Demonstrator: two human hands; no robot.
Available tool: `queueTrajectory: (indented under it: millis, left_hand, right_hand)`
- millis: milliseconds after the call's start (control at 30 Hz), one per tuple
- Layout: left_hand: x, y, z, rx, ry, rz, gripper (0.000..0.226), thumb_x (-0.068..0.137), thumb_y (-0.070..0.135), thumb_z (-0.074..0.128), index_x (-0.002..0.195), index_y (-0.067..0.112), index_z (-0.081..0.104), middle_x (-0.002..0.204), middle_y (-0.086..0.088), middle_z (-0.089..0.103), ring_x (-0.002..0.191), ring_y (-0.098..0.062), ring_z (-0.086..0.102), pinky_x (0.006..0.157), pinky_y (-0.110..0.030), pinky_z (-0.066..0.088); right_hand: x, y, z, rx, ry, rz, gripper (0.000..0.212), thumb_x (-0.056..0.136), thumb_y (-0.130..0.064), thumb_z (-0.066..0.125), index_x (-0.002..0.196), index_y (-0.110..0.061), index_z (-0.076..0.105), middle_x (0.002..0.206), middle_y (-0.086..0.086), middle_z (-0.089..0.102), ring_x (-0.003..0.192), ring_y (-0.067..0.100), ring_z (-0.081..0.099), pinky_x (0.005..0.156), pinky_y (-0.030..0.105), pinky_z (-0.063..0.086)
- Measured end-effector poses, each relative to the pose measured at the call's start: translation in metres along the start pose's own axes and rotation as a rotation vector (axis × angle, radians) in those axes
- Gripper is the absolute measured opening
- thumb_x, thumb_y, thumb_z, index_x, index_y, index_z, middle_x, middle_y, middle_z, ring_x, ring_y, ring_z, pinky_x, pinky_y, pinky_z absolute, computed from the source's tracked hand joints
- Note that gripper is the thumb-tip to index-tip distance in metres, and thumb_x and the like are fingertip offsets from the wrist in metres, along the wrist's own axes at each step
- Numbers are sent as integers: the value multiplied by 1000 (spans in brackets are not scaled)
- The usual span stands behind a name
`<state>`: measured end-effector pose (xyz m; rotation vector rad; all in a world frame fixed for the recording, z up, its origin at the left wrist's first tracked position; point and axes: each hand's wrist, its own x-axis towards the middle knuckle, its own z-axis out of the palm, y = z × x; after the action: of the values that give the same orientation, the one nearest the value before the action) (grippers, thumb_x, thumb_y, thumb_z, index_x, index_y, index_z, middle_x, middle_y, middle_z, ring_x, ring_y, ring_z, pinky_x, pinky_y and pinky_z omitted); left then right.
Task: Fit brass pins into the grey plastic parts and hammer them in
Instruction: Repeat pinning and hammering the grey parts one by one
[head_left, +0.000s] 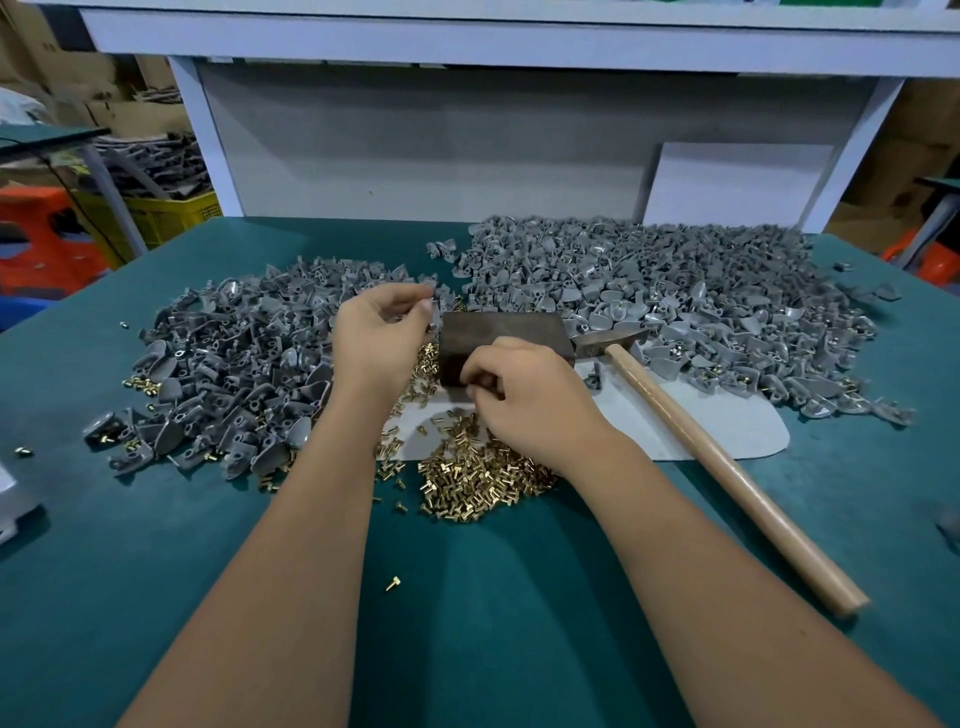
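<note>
Green matting (156, 545) covers the bench I am watching, under a white shelf frame (208, 140). My left hand (376, 338) is raised with fingers curled, pinching a small grey plastic part (435, 326) just beside the dark metal block (498, 332). My right hand (524, 400) sits over the block's near edge, fingers bent; whether it holds a pin I cannot tell. Brass pins (483, 475) lie heaped just below it. Grey parts are piled left (234, 358) and right (675, 296). A wooden-handled hammer (727, 467) lies on the right, untouched.
</note>
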<state>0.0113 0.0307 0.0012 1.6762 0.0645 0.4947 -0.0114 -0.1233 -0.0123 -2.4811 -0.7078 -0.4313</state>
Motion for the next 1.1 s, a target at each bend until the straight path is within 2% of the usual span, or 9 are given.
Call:
queueTrajectory:
  millis: [100, 200, 367, 467, 533, 733, 833, 1000, 1100]
  left_hand:
    - [-4, 2, 5, -47, -30, 1, 19, 88, 7, 70, 84, 25, 72, 80, 11, 72, 75, 2, 67, 74, -16, 55]
    - [-8, 3, 14, -77, -85, -17, 17, 84, 7, 74, 82, 25, 74, 83, 5, 75, 81, -5, 70, 75, -20, 55]
    - [-11, -6, 29, 227, -68, 41, 22, 85, 22, 73, 71, 38, 68, 76, 21, 68, 76, 6, 62, 69, -18, 49]
    - [-10, -11, 32, 313, -35, 67, 11, 93, 31, 63, 92, 31, 74, 89, 11, 69, 99, -12, 62, 83, -33, 52]
    - [-7, -11, 31, 318, 7, 47, 21, 97, 32, 54, 105, 26, 73, 98, 2, 69, 111, -25, 57, 93, -44, 51]
    - [-11, -8, 30, 412, -38, 182, 16, 86, 39, 63, 97, 31, 71, 89, 15, 62, 109, -19, 47, 95, -43, 45]
    - [-16, -8, 33, 587, -78, 276, 25, 85, 42, 68, 104, 27, 74, 102, 6, 67, 113, -22, 43, 98, -41, 38]
    - [-11, -10, 30, 418, -192, 217, 25, 87, 21, 69, 111, 24, 74, 109, 5, 69, 115, -18, 53, 100, -42, 46]
    - [-9, -10, 26, 270, -236, 114, 24, 84, 15, 68, 104, 27, 74, 111, 0, 67, 103, -11, 61, 87, -32, 56]
  right_hand:
    - [-1, 1, 0, 2, 20, 3, 9, 84, -17, 61, 91, -21, 65, 85, -7, 60, 80, 17, 57, 69, 34, 50]
    - [-2, 2, 1, 3, 97, -13, 5, 82, -18, 61, 86, -20, 62, 80, -8, 56, 74, 14, 52, 61, 30, 44]
    - [2, 8, 0, 19, 292, 90, 6, 82, -18, 60, 83, -24, 60, 80, -11, 53, 75, 10, 49, 58, 26, 41]
    - [4, 13, -3, 99, 356, 218, 12, 85, -18, 60, 82, -29, 58, 78, -16, 58, 75, 6, 54, 63, 28, 48]
    - [5, 15, -4, 171, 392, 276, 14, 86, -18, 61, 82, -31, 58, 77, -19, 59, 76, 1, 56, 66, 28, 51]
    - [6, 17, -7, 184, 428, 275, 9, 86, -14, 65, 86, -22, 66, 87, -13, 55, 92, 14, 55, 81, 38, 49]
    - [6, 18, -9, 203, 436, 309, 9, 86, -11, 65, 88, -19, 68, 82, -16, 53, 91, 16, 55, 83, 40, 49]
    - [7, 20, -10, 251, 428, 359, 12, 88, -10, 63, 93, -18, 71, 88, -7, 65, 88, 13, 59, 83, 34, 51]
    - [9, 20, -11, 281, 425, 386, 13, 89, -12, 63, 95, -20, 72, 86, -11, 64, 84, 7, 59, 79, 25, 50]
